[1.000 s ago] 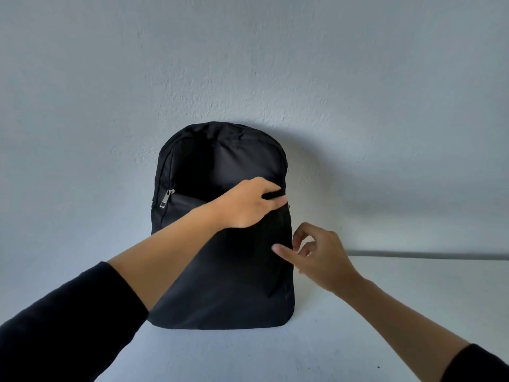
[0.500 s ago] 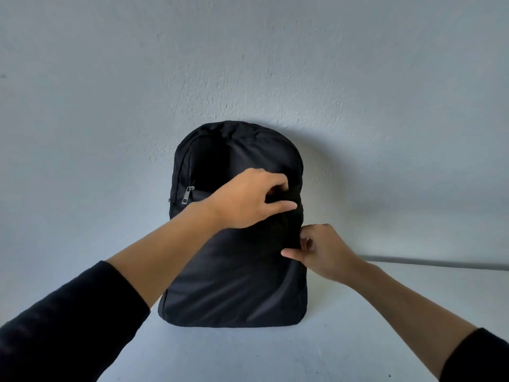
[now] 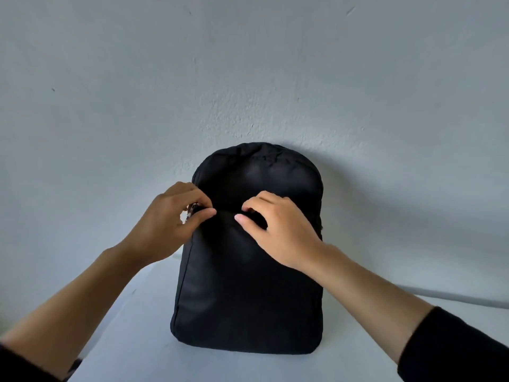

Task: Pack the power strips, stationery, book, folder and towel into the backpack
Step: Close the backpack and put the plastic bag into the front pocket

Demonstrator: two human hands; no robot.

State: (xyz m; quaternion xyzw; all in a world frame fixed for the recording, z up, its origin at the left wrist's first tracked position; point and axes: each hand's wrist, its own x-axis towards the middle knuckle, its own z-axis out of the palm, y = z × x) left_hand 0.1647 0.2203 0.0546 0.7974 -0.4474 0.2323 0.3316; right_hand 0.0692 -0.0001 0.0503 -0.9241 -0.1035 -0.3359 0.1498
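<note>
A black backpack point(image 3: 248, 285) stands upright on a white table, leaning against the wall. My left hand point(image 3: 170, 224) is at the left end of the front pocket's zip and pinches the metal zipper pull point(image 3: 190, 209) between thumb and fingers. My right hand point(image 3: 278, 230) is near the middle of the same zip line, thumb and curled fingers pinching the black fabric there. No power strips, stationery, book, folder or towel are in view.
The white table point(image 3: 132, 334) runs under and around the backpack, its back edge meeting the pale grey wall point(image 3: 248, 64) at the right. Black sleeves cover both forearms at the bottom corners.
My left hand moved from the right part of the pocket to the zipper pull at the left end. My right hand rose from the bag's right side onto the zip line.
</note>
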